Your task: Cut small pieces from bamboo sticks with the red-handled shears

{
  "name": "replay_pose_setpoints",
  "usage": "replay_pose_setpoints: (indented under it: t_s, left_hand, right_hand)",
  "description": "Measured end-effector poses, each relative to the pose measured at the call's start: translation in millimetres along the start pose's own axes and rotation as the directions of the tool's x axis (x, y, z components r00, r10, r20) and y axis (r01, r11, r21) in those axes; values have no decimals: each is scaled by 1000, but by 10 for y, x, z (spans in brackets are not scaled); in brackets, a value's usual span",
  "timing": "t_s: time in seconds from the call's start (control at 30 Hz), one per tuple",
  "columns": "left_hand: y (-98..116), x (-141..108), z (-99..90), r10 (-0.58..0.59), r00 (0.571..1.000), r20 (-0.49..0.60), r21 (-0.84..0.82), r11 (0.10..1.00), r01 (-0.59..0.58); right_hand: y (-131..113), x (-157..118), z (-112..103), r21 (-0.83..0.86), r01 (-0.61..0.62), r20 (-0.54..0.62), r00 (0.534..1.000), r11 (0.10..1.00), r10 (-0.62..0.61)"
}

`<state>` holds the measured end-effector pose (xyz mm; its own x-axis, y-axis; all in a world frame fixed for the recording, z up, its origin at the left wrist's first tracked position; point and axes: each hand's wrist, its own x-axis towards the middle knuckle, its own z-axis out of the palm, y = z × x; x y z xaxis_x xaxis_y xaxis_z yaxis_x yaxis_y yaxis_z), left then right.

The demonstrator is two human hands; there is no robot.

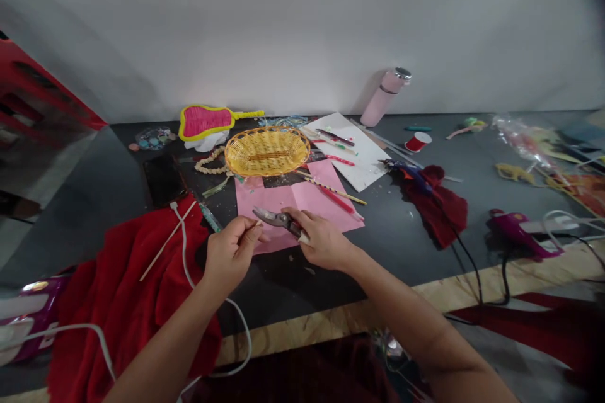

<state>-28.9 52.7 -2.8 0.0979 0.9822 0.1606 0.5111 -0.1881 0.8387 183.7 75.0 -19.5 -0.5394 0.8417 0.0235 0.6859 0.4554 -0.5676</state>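
In the middle of the bench, the right hand has pruning shears in its grip, and the blades point to the left hand. This left hand pinches a small pale piece between the fingertips. Under the shears lies pink paper. Just behind it is a yellow wicker basket, and to the right of this basket is a white sheet. A pink bottle stands near the wall. At the left side, a red cloth lies in folds, with a white cable across it.
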Motion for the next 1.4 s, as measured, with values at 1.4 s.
replay_pose_setpoints:
  t_s: [1.4]
  left_hand:
    - [-4,58,-93,4,1000,19,53,999,-5]
  right_hand:
    - [87,16,-15,-148,-85,-84,994,985,73]
